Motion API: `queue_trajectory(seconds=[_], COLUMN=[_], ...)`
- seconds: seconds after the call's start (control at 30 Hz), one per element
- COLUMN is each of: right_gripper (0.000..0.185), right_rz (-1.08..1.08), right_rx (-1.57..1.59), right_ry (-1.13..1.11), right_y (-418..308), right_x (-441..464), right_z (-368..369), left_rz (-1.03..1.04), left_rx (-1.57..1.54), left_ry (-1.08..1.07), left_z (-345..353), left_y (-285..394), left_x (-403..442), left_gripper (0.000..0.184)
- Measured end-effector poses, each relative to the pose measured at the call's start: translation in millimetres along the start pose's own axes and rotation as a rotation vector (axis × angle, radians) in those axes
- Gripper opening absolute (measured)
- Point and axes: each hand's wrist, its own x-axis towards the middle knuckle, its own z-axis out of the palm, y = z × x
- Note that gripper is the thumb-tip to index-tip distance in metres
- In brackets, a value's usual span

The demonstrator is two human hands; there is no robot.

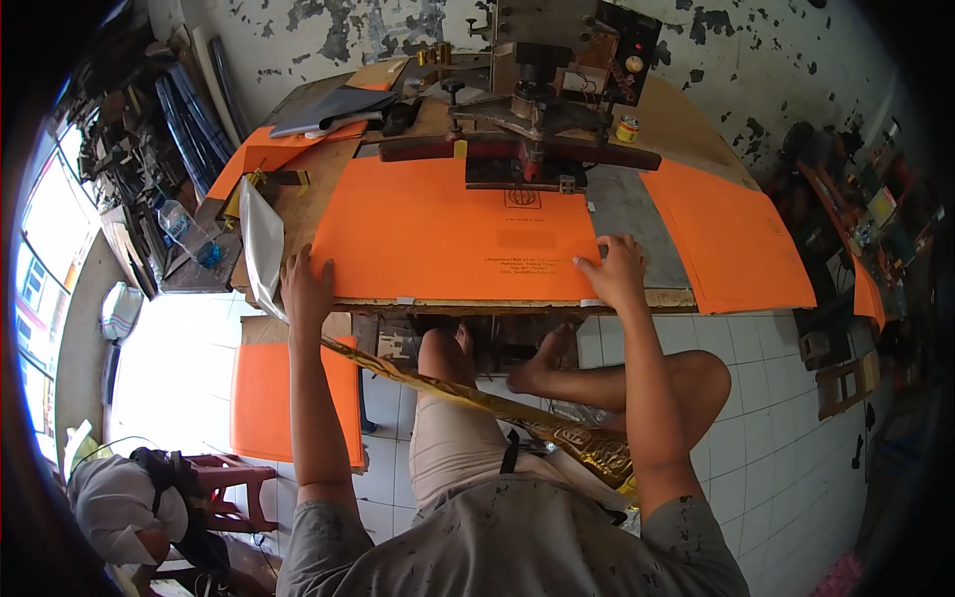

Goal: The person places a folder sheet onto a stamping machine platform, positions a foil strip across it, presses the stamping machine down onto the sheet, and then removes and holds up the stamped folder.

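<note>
A wide orange folder (pixel 418 229) lies flat on the worktable under the front of a hot-stamping press (pixel 532 124). Dark print and a globe emblem show on its right part. My left hand (pixel 306 286) holds the folder's lower left edge, thumb on top. At the lower right edge, my right hand (pixel 619 271) grips it, with the thumb over the paper and the fingers at the side. A gold foil strip (pixel 428 382) hangs from the table's left side across my lap. The press plate hides part of the folder's far edge.
Orange folders are stacked on the table's right (pixel 731 239); another orange stack (pixel 293 403) sits low at left. Dark sheets (pixel 333 109) lie at back left, and a small yellow can (pixel 627 128) stands by the press. A plastic bottle (pixel 187 234) and red stool (pixel 234 488) are at left.
</note>
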Motion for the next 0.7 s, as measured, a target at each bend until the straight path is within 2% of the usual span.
queue_trajectory(seconds=[0.13,0.3,0.33,0.37,0.4,0.43,0.47,0.6,0.63,0.7], right_gripper=[0.054,0.049,0.049,0.048,0.048,0.047,0.047,0.046,0.047,0.05], right_rz=[0.121,0.057,0.075,0.092,0.111,0.142,0.111,-0.039,-0.001,0.003], right_rx=[0.002,0.119,0.352,0.584,0.817,0.744,0.805,1.073,1.109,1.201], right_ry=[-0.146,-0.16,-0.173,-0.189,-0.211,-0.177,-0.187,-0.236,-0.295,-0.429], right_y=[-5.4,-6.3,-4.9,-3.5,-2.2,-12.2,-10.6,12.7,12.9,29.9], right_x=[16.3,26.3,31.8,38.2,41.7,36.7,31.0,-34.9,-64.3,-114.1], right_z=[-5.0,1.9,-3.7,-8.1,-9.9,-27.9,-34.7,-57.6,-70.3,-72.5], left_rz=[0.057,-0.016,-0.017,-0.09,-0.163,-0.182,-0.199,-0.18,-0.173,-0.194], left_rx=[-0.111,-0.636,-0.749,-1.077,-1.122,-1.179,-1.232,-1.346,-1.387,-1.357], left_ry=[-0.027,-0.094,-0.085,-0.124,-0.118,-0.117,-0.117,-0.127,-0.184,-0.266], left_z=[-15.8,-18.3,-17.9,-17.6,-30.9,-34.0,-37.9,-99.3,-112.9,-109.8], left_y=[7.6,4.2,7.5,9.3,20.7,17.8,14.7,14.6,9.4,-28.9], left_x=[13.2,43.7,50.8,57.7,56.8,59.0,61.9,-6.4,-37.6,-89.2], left_gripper=[0.06,0.061,0.063,0.069,0.072,0.071,0.07,0.071,0.07,0.088])
